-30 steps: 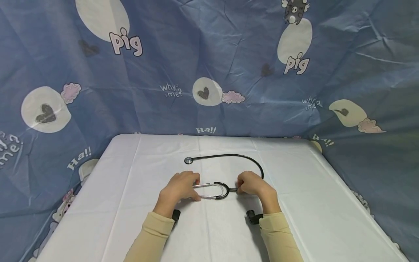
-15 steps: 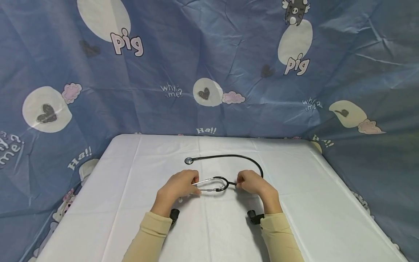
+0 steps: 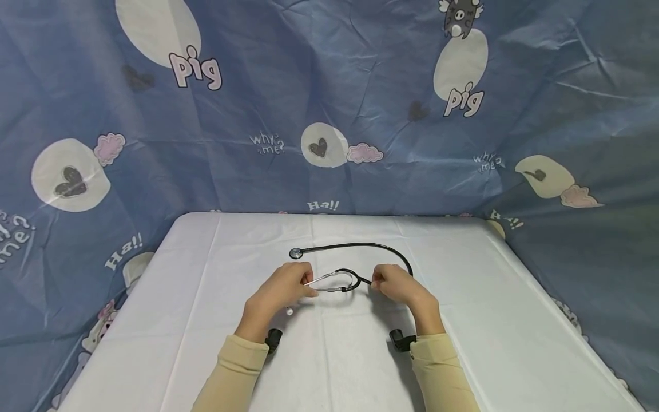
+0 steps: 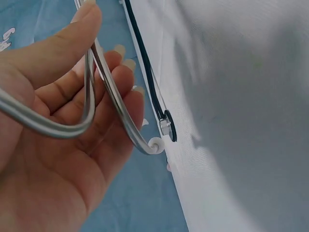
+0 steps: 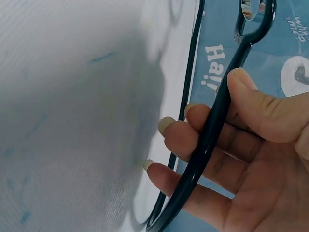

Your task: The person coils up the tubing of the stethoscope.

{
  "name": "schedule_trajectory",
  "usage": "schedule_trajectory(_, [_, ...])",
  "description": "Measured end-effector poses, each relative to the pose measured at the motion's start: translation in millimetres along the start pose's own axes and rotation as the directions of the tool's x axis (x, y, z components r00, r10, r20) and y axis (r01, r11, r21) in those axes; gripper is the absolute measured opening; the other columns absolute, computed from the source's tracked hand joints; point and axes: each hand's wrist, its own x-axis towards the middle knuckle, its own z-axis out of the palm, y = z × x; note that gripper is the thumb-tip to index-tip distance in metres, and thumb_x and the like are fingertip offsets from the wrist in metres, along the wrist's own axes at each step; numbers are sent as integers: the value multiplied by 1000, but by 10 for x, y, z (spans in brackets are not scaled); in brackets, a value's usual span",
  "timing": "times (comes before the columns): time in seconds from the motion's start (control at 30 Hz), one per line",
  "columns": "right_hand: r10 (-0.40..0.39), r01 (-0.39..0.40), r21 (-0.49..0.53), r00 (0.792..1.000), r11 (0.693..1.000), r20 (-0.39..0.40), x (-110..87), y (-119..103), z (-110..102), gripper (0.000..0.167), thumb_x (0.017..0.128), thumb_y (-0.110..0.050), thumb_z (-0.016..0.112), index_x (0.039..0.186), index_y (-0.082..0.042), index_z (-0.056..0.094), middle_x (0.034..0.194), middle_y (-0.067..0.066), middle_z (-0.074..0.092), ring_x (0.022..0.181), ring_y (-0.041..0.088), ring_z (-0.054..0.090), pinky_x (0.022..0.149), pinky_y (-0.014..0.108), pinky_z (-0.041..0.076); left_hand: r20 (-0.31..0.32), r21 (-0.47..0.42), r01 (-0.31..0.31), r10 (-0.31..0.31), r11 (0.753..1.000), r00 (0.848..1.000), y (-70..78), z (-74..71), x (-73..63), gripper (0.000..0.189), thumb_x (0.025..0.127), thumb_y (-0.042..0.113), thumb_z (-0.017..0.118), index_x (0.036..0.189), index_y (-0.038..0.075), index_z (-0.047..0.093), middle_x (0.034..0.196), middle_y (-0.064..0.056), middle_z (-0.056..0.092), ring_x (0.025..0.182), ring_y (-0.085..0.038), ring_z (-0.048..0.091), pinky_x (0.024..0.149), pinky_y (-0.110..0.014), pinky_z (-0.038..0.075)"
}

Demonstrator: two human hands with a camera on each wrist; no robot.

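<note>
Your left hand [image 3: 280,292] curls its fingers [image 4: 126,79] round the silver metal ear tubes [image 4: 113,104] and your right hand [image 3: 395,286] pinches the black rubber stethoscope tubing [image 5: 212,125], keeping the headset lifted mid-frame while its round chestpiece [image 3: 296,253] rests on the white-covered bench [image 3: 489,320].

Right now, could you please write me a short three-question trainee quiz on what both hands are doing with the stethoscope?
1. True or false: the left hand grips the stethoscope's two silver metal ear tubes.
2. What does the right hand pinch? A) round chest piece B) black rubber tubing C) white tablecloth
3. Fill in: the round metal chest piece lies on the white ____.

Key: 1 true; 2 B; 3 tablecloth.
</note>
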Motion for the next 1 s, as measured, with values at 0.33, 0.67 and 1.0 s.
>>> schedule_trajectory(0.33, [7, -7, 7, 1000, 1000, -16, 7, -13, -17, 10, 95, -16, 63, 86, -12, 64, 54, -1, 51, 54, 13, 46, 61, 30, 41, -21, -54, -9, 8, 999, 1000, -1, 0, 22, 20, 84, 19, 80, 84, 13, 61, 71, 3, 56, 64, -13, 49, 62, -29, 41])
schedule_trajectory(0.67, [15, -14, 32, 999, 999, -45, 14, -46, -12, 9, 96, -18, 62, 91, -11, 66, 56, 0, 52, 54, 13, 48, 60, 30, 41, -27, -82, -11, 8, 997, 1000, 25, -1, 1, 18, 89, 19, 74, 93, 11, 59, 77, 1, 56, 67, -14, 49, 64, -30, 41])
schedule_trajectory(1.0, [11, -7, 42, 996, 999, -85, 26, -93, -8, 8, 95, -16, 64, 94, -9, 67, 65, 2, 60, 56, 13, 52, 59, 29, 43, -44, -74, -4, 1, 997, 999, 48, -16, -3, 18, 91, 25, 72, 92, 15, 57, 75, 1, 54, 63, -13, 46, 61, -29, 39])
